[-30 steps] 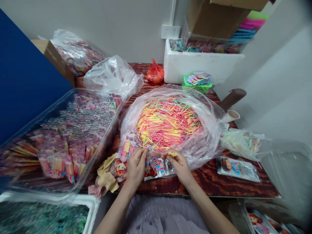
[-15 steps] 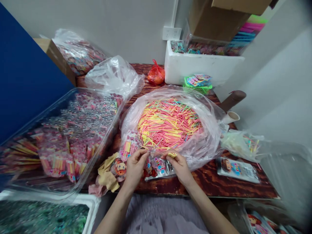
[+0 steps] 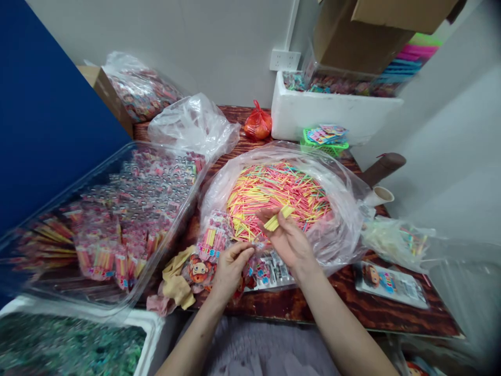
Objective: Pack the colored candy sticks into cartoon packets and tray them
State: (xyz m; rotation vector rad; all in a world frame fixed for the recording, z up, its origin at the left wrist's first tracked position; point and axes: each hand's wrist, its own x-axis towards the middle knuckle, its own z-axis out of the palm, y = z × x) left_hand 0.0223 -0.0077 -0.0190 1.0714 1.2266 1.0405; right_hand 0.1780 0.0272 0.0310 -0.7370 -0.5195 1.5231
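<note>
My right hand (image 3: 291, 243) is raised over the near edge of a big clear plastic bag (image 3: 340, 230), holding a small bunch of yellow sticks (image 3: 279, 218) with the thumb and fingers. Loose thin sticks (image 3: 274, 183) in pink, yellow and green fill that bag. Lower and to the left, my left hand (image 3: 230, 266) pinches the top of a small clear packet (image 3: 258, 245), mostly hidden behind the fingers. Beside it lie a filled packet (image 3: 211, 237) of pink and yellow sticks and a silver printed pouch (image 3: 274, 271).
A clear tub (image 3: 129, 295) of filled packets stands at left, above a white foam box (image 3: 154, 324) of green pieces. Yellow cloth-like pieces (image 3: 178, 284) lie at the front edge. Behind are a red bag (image 3: 258, 122), a green basket (image 3: 332, 149) and a white foam box (image 3: 332, 115).
My right hand has lifted and turned palm-up, showing the yellow sticks in it, and is farther from my left hand. My left hand still pinches the packet. The whole view has shifted slightly.
</note>
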